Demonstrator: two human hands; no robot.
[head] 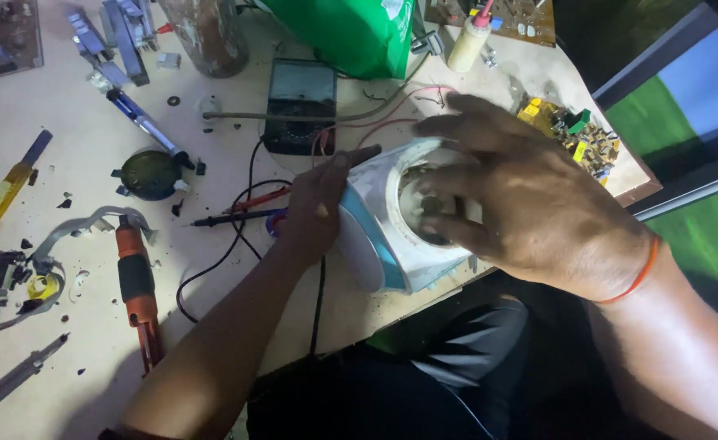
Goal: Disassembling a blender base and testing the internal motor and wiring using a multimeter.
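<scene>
A white and blue appliance housing (pixel 383 236) lies tipped on its side at the table's front edge, its round opening facing me. My left hand (pixel 318 204) presses against its left side, thumb along the top rim. My right hand (pixel 514 195) covers the opening, fingers curled over the rim and into the hollow. Whatever the fingertips touch inside is hidden.
A multimeter (pixel 299 102) with red and black probe leads (pixel 245 213) sits behind the housing. An orange-handled tool (pixel 137 289), a yellow-handled tool (pixel 0 200), a dark round part (pixel 151 173), a circuit board (pixel 575 138), a glue bottle (pixel 469 41) and a green bag (pixel 351 33) crowd the table (pixel 74 122).
</scene>
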